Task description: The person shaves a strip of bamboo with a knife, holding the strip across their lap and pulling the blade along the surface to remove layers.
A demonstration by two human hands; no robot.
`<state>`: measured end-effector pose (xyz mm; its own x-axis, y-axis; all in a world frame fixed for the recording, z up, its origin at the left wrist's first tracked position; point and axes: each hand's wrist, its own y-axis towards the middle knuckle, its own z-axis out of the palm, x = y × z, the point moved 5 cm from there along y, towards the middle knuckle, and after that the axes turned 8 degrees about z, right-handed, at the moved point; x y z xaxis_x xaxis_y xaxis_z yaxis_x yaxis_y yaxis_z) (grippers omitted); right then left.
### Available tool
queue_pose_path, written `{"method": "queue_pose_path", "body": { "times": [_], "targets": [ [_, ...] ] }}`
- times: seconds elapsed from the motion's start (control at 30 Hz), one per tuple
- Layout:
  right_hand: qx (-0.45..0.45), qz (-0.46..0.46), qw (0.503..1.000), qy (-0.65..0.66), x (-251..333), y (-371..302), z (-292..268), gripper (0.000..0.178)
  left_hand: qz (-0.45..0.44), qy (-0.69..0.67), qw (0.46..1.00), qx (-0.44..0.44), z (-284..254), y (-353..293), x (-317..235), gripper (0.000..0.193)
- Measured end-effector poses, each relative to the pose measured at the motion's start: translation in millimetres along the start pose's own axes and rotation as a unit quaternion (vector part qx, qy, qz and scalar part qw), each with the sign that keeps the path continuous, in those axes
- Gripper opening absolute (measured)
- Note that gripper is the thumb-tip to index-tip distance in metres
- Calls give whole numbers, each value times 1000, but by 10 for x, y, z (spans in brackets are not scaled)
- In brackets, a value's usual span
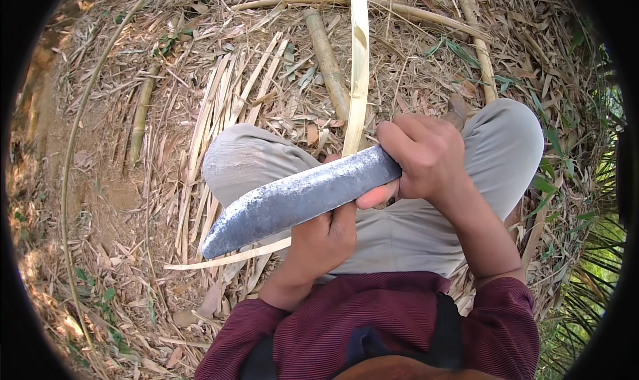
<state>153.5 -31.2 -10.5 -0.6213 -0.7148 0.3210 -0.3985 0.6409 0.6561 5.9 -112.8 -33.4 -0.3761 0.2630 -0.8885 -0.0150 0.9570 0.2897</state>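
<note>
My right hand (426, 155) is closed round the handle end of a machete (299, 193), whose broad grey blade slants down to the left across my lap. Under the blade, my left hand (325, 241) is closed on a pale bamboo strip (360, 67). The strip runs away from me between my knees and passes beneath the machete. A thin pale end (229, 257) sticks out left of my left hand; the blade and fingers hide whether it belongs to the same strip. Blade and strip overlap here, but I cannot tell whether the edge touches it.
Several split bamboo strips (213, 107) lie in a bundle by my left knee (249, 157). Ahead is a short bamboo pole (326, 64), with longer canes (426, 14) farther off. Dry leaves and shavings cover the ground. Green fronds (599, 260) stand at the right edge.
</note>
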Motion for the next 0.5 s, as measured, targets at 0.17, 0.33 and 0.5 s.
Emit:
{"method": "queue_pose_path", "body": {
  "times": [0.17,0.33,0.5],
  "targets": [
    [34,-17,999,-37,-98,125,-16,78,-55,-102,992,-55,15,106,44,13],
    [27,16,989,-147,-736,536,-289,71,-83,-114,990,9,25,317,-52,27],
    [101,33,990,-93,-498,502,-111,68,-95,-145,985,-9,44,397,-24,28]
  ]
}}
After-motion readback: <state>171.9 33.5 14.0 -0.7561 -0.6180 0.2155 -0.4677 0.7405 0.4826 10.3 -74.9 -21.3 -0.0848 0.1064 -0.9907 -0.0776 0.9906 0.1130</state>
